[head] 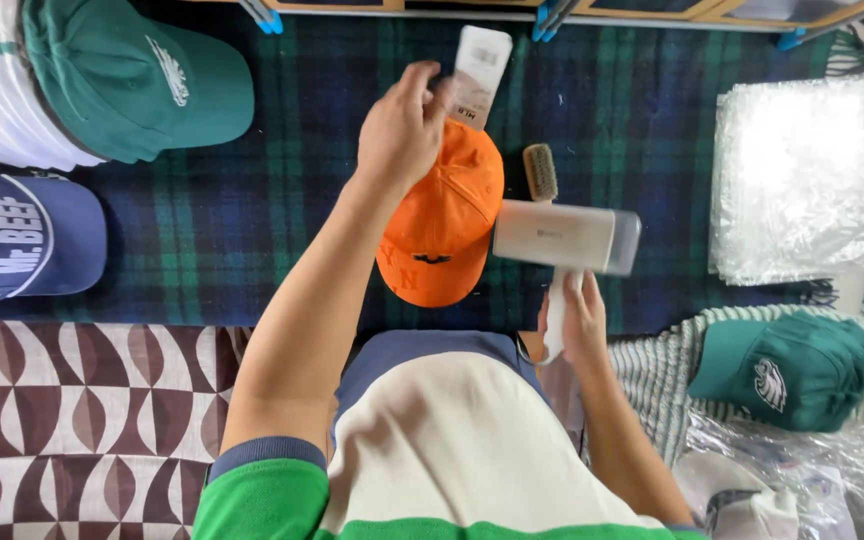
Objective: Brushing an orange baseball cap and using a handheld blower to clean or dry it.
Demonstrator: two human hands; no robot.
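Plaid blanket (232, 220) fills mid-frame; my left hand (399, 135) pinches the orange cap's (442, 225) tag (477, 75), my right hand (572, 325) grips a white handheld steamer (564, 240).

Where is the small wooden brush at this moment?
In the head view, the small wooden brush lies on the dark green plaid blanket, just right of the orange cap and above the white handheld device.

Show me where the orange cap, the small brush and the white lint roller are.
orange cap (442, 225): head view, on the crown panel.
small brush (540, 172): head view, on the bristle head.
white lint roller (564, 236): head view, on the wide head, held by the right hand (574, 325).
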